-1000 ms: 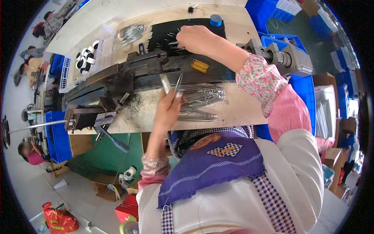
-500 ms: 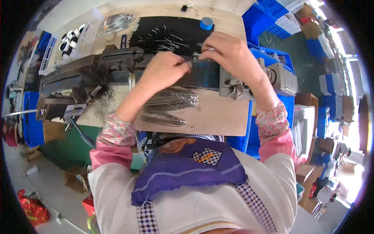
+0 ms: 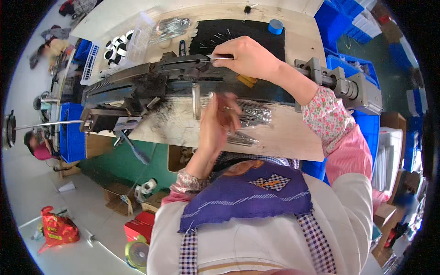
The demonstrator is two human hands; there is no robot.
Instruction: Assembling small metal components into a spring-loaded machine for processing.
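Observation:
My right hand (image 3: pixel 247 57) is closed in a pinch on a thin silver metal piece (image 3: pixel 222 57), held at the dark metal carriage (image 3: pixel 195 65) of a long bench machine. Lower down, my left hand (image 3: pixel 217 119) hangs over the bench, blurred, its fingers half curled and apart from the thumb. Nothing shows clearly in it. Right beside and partly behind it lies a bundle of thin bent wires (image 3: pixel 256 114). A short upright metal handle (image 3: pixel 196 101) stands just left of that hand. Under my right wrist, a yellow piece (image 3: pixel 246 80) rests on the machine bed.
A black mat (image 3: pixel 208 30) with several thin metal pins lies behind the machine, a round blue item (image 3: pixel 275 26) on it. A white crate (image 3: pixel 94 59) and black-and-white rolls (image 3: pixel 117 49) sit at back left. The grey motor end (image 3: pixel 366 94) stands right, near blue bins (image 3: pixel 355 68).
My left hand has come away from the machine, down toward the wire bundle. My right hand has shifted left along the machine to the carriage. The whole view has swung.

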